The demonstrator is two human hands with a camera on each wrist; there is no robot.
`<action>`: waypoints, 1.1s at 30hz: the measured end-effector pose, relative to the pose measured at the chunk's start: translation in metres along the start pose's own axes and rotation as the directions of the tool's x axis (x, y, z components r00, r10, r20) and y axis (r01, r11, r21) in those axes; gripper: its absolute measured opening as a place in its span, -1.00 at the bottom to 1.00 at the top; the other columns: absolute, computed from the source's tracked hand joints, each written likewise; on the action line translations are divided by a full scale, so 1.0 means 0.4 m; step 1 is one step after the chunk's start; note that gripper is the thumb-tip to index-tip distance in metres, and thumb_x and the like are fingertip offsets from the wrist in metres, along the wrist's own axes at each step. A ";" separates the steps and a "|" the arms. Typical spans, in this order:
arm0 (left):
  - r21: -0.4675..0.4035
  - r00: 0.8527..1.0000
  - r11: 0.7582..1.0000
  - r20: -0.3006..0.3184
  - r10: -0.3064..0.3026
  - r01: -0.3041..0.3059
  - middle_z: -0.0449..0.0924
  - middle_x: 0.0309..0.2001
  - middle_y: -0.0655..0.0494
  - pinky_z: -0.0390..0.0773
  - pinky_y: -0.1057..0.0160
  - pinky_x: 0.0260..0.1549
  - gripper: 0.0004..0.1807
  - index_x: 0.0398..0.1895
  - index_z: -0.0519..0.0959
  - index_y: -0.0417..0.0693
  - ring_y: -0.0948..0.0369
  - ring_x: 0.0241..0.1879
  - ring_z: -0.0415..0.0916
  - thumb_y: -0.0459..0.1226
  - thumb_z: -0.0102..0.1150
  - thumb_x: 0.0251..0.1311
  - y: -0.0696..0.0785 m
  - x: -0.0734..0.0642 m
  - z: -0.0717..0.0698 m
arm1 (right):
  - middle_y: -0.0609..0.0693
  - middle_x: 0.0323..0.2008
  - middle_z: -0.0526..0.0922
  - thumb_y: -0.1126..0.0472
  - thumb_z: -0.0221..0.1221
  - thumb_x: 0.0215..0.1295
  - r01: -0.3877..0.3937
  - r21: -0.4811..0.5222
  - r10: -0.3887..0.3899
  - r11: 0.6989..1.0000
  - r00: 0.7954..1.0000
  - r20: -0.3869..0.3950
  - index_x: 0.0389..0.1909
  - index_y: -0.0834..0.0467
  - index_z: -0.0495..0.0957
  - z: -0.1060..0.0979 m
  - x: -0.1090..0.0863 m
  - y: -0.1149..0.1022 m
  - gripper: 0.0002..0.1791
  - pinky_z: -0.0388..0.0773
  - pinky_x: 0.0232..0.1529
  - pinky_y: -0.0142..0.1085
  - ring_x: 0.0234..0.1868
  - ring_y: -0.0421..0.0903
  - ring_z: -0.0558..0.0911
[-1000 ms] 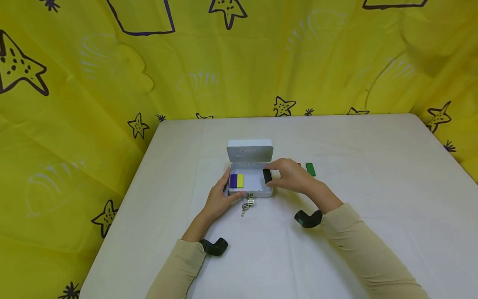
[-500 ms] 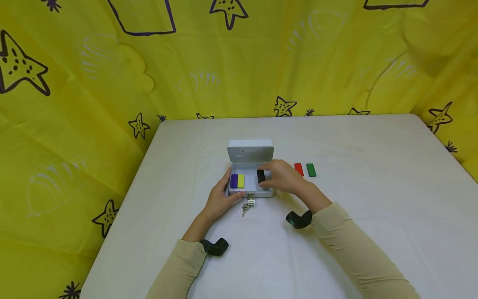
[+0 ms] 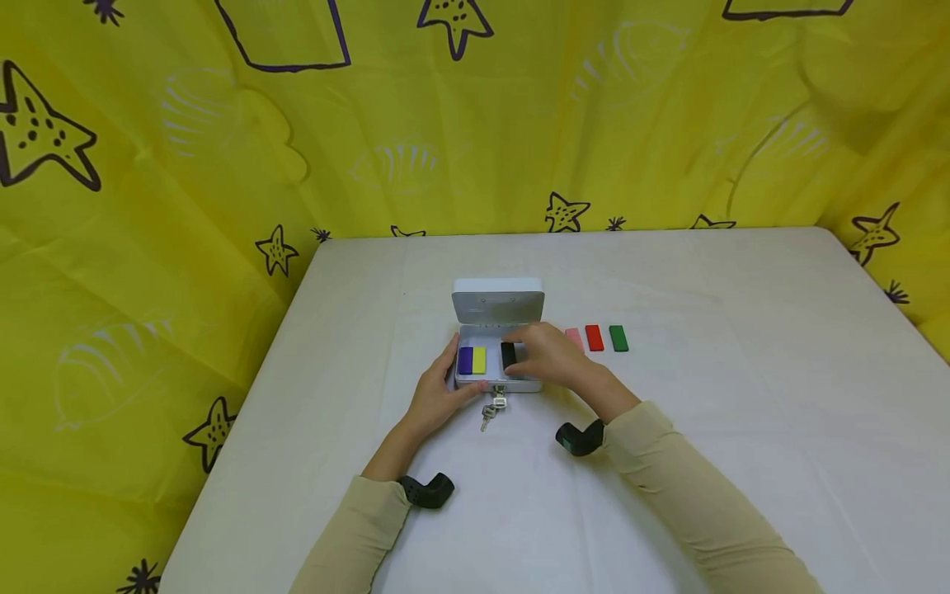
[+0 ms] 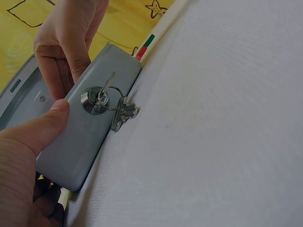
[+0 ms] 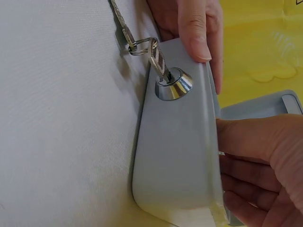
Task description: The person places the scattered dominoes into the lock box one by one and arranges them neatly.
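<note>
A small white metal lock box (image 3: 475,385) stands on the table with its lid (image 3: 498,306) raised. My left hand (image 3: 433,398) grips its front left corner, the thumb on the front rim and the fingers along the left side. Between thumb and fingers, my right hand (image 3: 551,355) pinches a black block (image 3: 508,355) inside the box, right of the middle. To its left lie a purple block (image 3: 465,360) and a yellow block (image 3: 479,360), side by side. In both wrist views the box wall hides the black block. Keys (image 3: 487,412) hang from the front lock (image 4: 94,100).
Right of the box, a pink block (image 3: 573,338), a red block (image 3: 594,337) and a green block (image 3: 619,338) lie in a row on the white-covered table (image 3: 356,330). A yellow patterned cloth (image 3: 475,124) hangs behind the table.
My right hand has carried the black block leftward from the box's right edge toward the yellow block. The red and pink blocks have come into view. The left hand has stayed put.
</note>
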State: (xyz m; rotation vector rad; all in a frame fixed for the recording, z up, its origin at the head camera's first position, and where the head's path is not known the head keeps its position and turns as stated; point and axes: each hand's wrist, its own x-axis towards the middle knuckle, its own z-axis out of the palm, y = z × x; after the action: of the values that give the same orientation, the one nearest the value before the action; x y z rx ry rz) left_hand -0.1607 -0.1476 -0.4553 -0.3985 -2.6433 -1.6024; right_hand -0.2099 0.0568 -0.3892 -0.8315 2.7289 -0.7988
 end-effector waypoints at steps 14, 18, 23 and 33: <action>0.011 1.000 1.000 -0.005 -0.014 0.015 -0.04 0.40 -0.03 0.06 0.09 0.25 0.00 0.43 -0.06 -0.16 0.07 0.35 -0.06 -0.12 0.33 0.03 -0.001 0.003 0.001 | 0.14 -0.06 0.59 0.20 0.42 -0.07 0.029 -0.016 -0.029 0.999 1.000 -0.002 -0.05 0.30 0.58 0.027 0.020 0.000 -0.49 0.44 0.04 -0.15 -0.14 0.01 0.53; 0.012 1.000 1.000 -0.004 -0.007 0.007 -0.04 0.40 -0.04 0.07 0.08 0.25 -0.01 0.43 -0.06 -0.16 0.06 0.35 -0.05 -0.12 0.33 0.03 -0.003 0.003 0.002 | 0.12 -0.14 0.62 0.22 0.41 -0.06 0.055 -0.011 -0.055 0.998 0.998 -0.008 -0.10 0.32 0.59 0.036 0.025 -0.001 -0.54 0.48 -0.03 -0.18 -0.25 -0.02 0.50; 0.014 1.000 1.000 -0.009 0.005 -0.005 -0.03 0.40 -0.04 0.08 0.08 0.25 -0.01 0.42 -0.05 -0.17 0.06 0.35 -0.04 -0.13 0.33 0.03 -0.004 0.002 0.002 | 0.10 -0.18 0.63 0.21 0.41 -0.06 0.064 -0.037 -0.064 0.997 0.998 -0.008 -0.12 0.30 0.60 0.043 0.032 -0.004 -0.56 0.49 -0.11 -0.21 -0.31 -0.08 0.48; 0.018 1.000 1.000 -0.011 -0.012 0.012 -0.01 0.39 -0.04 0.09 0.08 0.24 -0.01 0.43 -0.05 -0.16 0.05 0.34 -0.02 -0.12 0.33 0.03 -0.003 0.002 0.000 | 0.11 -0.17 0.64 0.19 0.42 -0.07 0.073 -0.090 -0.076 0.993 0.997 -0.032 -0.13 0.31 0.61 0.053 0.041 -0.008 -0.55 0.48 -0.05 -0.18 -0.24 -0.06 0.54</action>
State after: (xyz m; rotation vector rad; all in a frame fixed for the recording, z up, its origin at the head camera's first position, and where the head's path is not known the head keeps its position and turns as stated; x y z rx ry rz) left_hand -0.1617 -0.1479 -0.4562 -0.3725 -2.6557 -1.5778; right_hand -0.2155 0.0361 -0.4054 -0.9515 2.7976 -0.7167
